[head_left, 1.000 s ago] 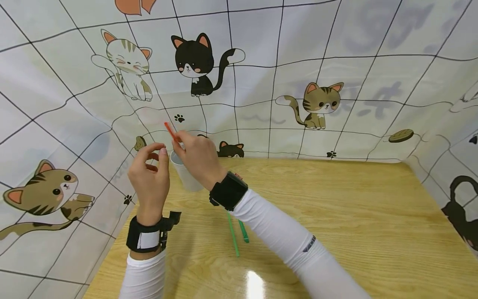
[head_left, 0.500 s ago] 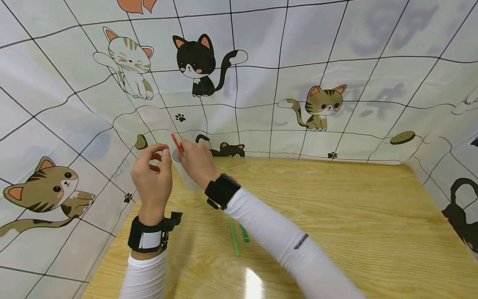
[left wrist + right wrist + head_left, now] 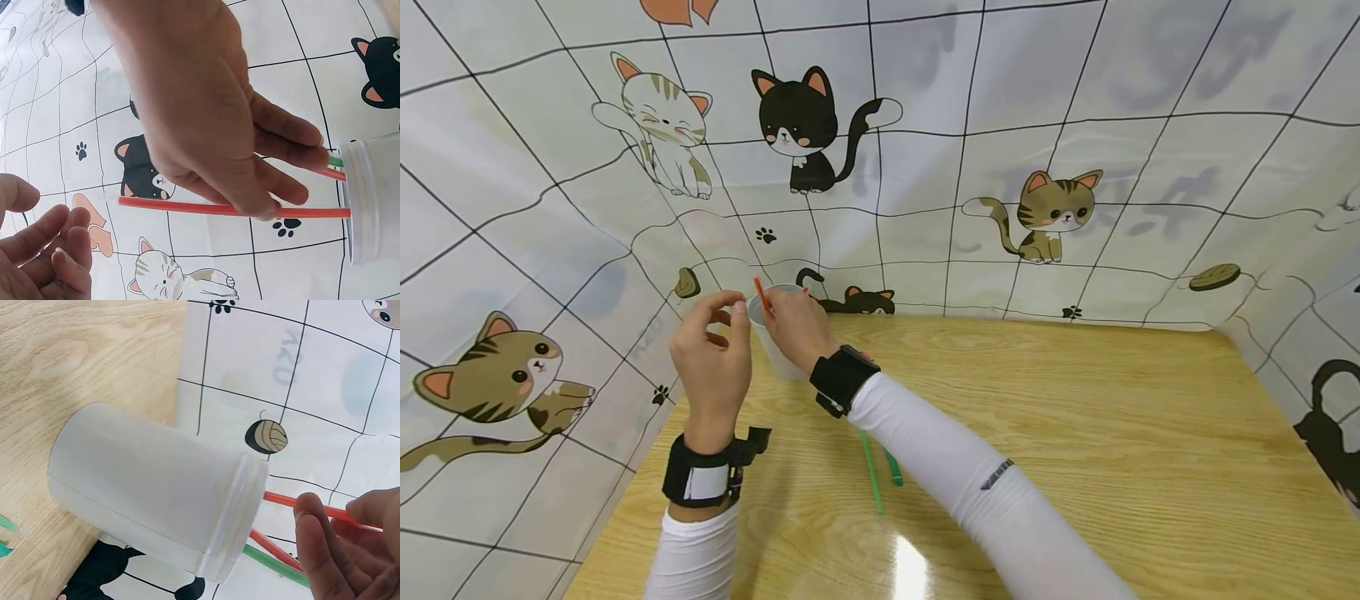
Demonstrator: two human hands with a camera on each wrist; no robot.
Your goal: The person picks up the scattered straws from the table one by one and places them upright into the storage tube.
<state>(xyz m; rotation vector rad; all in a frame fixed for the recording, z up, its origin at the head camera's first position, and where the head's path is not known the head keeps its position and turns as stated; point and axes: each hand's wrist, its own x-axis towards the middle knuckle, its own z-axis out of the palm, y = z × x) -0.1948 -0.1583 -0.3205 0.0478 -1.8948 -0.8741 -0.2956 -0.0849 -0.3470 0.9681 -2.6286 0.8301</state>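
Note:
My right hand point(image 3: 801, 329) pinches a red straw point(image 3: 187, 207) between thumb and fingers, above a white plastic cup point(image 3: 150, 481). In the left wrist view the straw's lower end is at the cup's mouth. Another red straw point(image 3: 275, 549) and a green straw point(image 3: 278, 565) stick out of the cup, partly behind the right hand. My left hand point(image 3: 711, 358) is raised just left of the cup, fingers loosely bent, thumb near the index finger, holding nothing.
Two green pieces lie on the wooden table point(image 3: 1075, 433): a thin light green straw point(image 3: 872, 475) and a darker green strip point(image 3: 893, 468), partly under the right forearm. A cat-print cloth point(image 3: 925, 175) walls the back and both sides.
The right hand has lowered the red straw toward the cup, and the straw now stands more upright over its mouth. The left hand has barely moved.

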